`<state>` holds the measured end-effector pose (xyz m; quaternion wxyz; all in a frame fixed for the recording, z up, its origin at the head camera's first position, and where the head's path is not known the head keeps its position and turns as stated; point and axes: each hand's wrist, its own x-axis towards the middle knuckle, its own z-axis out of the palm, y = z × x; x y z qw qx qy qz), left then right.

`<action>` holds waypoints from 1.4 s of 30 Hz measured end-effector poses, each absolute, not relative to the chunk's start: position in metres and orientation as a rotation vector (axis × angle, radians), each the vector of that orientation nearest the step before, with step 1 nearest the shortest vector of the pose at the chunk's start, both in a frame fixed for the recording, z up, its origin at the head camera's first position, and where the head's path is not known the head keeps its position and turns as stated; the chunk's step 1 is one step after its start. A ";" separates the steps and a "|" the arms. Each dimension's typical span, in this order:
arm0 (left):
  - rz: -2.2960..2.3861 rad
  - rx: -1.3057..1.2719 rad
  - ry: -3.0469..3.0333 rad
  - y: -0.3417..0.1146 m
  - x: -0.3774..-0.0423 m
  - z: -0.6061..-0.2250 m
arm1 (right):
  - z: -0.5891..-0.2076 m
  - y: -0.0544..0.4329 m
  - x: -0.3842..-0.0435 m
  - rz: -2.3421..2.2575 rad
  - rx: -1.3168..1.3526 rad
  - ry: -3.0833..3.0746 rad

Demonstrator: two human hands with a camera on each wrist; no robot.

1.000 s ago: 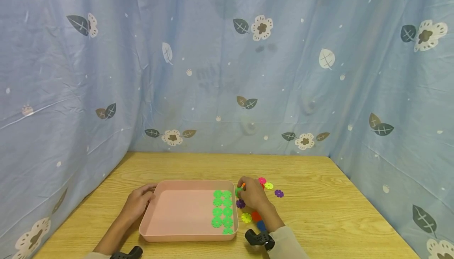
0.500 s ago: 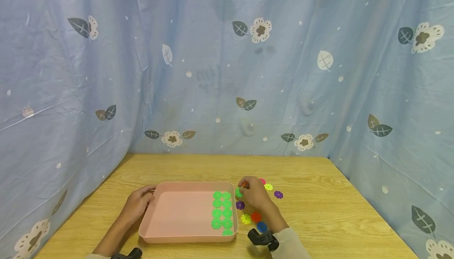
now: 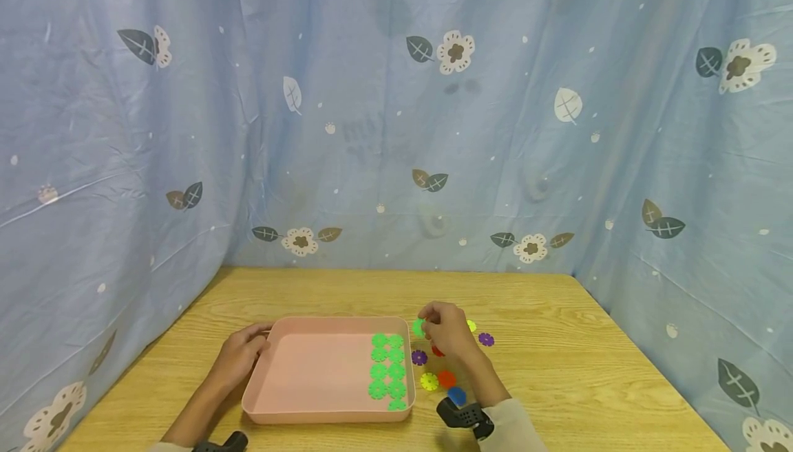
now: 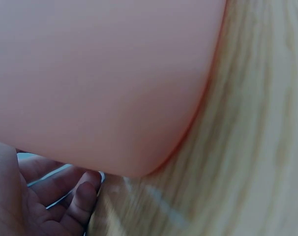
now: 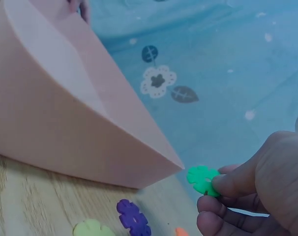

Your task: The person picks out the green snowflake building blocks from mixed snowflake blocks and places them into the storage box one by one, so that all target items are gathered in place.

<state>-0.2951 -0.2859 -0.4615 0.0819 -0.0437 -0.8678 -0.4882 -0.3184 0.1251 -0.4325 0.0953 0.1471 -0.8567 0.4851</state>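
My right hand [image 3: 449,331] pinches a green flower-shaped plastic piece [image 5: 203,180] between thumb and fingers, just outside the right wall of a pink tray [image 3: 322,413]. Inside that tray, along its right side, several green flower pieces [image 3: 378,371] lie flat in two columns. On the tray's left side my left hand [image 3: 238,359] grips the rim; in the left wrist view its curled fingers [image 4: 82,199] show beside the pink wall. A purple flower piece [image 3: 419,358] lies on the table close to the tray's right wall, below the right hand.
More loose flower pieces lie right of the tray: yellow [image 3: 429,382], red [image 3: 447,379], blue [image 3: 457,395] and another purple piece [image 3: 486,339]. An orange piece [image 5: 181,231] shows partly in the right wrist view. A blue patterned curtain [image 3: 384,128] surrounds the wooden table [image 3: 588,369].
My right hand has risen a little, with the green piece now raised in its fingertips. The orange piece near those fingers and the pink one are now hidden in the head view. The left hand stays put.
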 end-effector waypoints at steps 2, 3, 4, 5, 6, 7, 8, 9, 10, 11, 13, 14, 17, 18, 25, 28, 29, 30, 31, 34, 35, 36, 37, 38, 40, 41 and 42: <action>-1.469 -0.135 -2.591 -0.286 -0.295 -0.462 | -0.431 0.125 -0.318 1.449 0.452 -2.524; -1.474 -0.136 -2.590 -0.286 -0.295 -0.462 | -0.431 0.125 -0.318 1.453 0.458 -2.519; -1.479 -0.138 -2.590 -0.286 -0.295 -0.462 | -0.430 0.124 -0.318 1.465 0.455 -2.515; -1.485 -0.138 -2.588 -0.286 -0.295 -0.462 | -0.430 0.124 -0.318 1.474 0.458 -2.509; -1.488 -0.139 -2.588 -0.287 -0.295 -0.462 | -0.429 0.124 -0.318 1.481 0.465 -2.503; -1.489 -0.139 -2.588 -0.287 -0.295 -0.462 | -0.429 0.123 -0.318 1.494 0.468 -2.500; -1.490 -0.140 -2.588 -0.287 -0.295 -0.462 | -0.428 0.123 -0.318 1.503 0.476 -2.496; -1.489 -0.138 -2.587 -0.287 -0.295 -0.462 | -0.427 0.123 -0.317 1.507 0.487 -2.493; -1.490 -0.138 -2.587 -0.287 -0.295 -0.462 | -0.426 0.122 -0.317 1.512 0.499 -2.491; -1.489 -0.139 -2.587 -0.287 -0.295 -0.462 | -0.425 0.121 -0.316 1.516 0.509 -2.490; -1.489 -0.142 -2.586 -0.287 -0.295 -0.461 | -0.422 0.120 -0.314 1.524 0.531 -2.490; -1.488 -0.144 -2.586 -0.287 -0.295 -0.461 | -0.421 0.119 -0.313 1.523 0.542 -2.491; -1.483 -0.151 -2.584 -0.287 -0.296 -0.461 | -0.416 0.116 -0.310 1.559 0.583 -2.485; -1.480 -0.152 -2.584 -0.287 -0.296 -0.461 | -0.415 0.115 -0.309 1.574 0.598 -2.483; -1.470 -0.131 -2.596 -0.286 -0.295 -0.461 | -0.414 0.113 -0.308 1.639 0.645 -2.495; -1.472 -0.126 -2.598 -0.286 -0.295 -0.461 | -0.415 0.113 -0.309 1.642 0.669 -2.520; -1.472 -0.126 -2.598 -0.286 -0.295 -0.461 | -0.415 0.113 -0.309 1.644 0.684 -2.527; -1.472 -0.125 -2.598 -0.286 -0.295 -0.461 | -0.415 0.112 -0.309 1.642 0.695 -2.539; -1.474 -0.125 -2.599 -0.286 -0.295 -0.461 | -0.414 0.112 -0.308 1.648 0.707 -2.549; -1.475 -0.123 -2.599 -0.286 -0.295 -0.461 | -0.413 0.110 -0.306 1.679 0.748 -2.583; -1.475 -0.122 -2.599 -0.286 -0.295 -0.461 | -0.412 0.109 -0.305 1.685 0.760 -2.589; -1.475 -0.122 -2.599 -0.286 -0.295 -0.461 | -0.412 0.108 -0.304 1.691 0.770 -2.599; -1.474 -0.122 -2.598 -0.286 -0.295 -0.461 | -0.411 0.107 -0.303 1.698 0.780 -2.607; -1.473 -0.121 -2.598 -0.286 -0.295 -0.461 | -0.411 0.106 -0.302 1.699 0.792 -2.614; -1.472 -0.123 -2.597 -0.286 -0.295 -0.461 | -0.411 0.103 -0.300 1.691 0.817 -2.625; -1.473 -0.125 -2.596 -0.286 -0.295 -0.461 | -0.411 0.102 -0.299 1.687 0.831 -2.631; -1.474 -0.126 -2.594 -0.286 -0.295 -0.461 | -0.410 0.102 -0.299 1.680 0.848 -2.642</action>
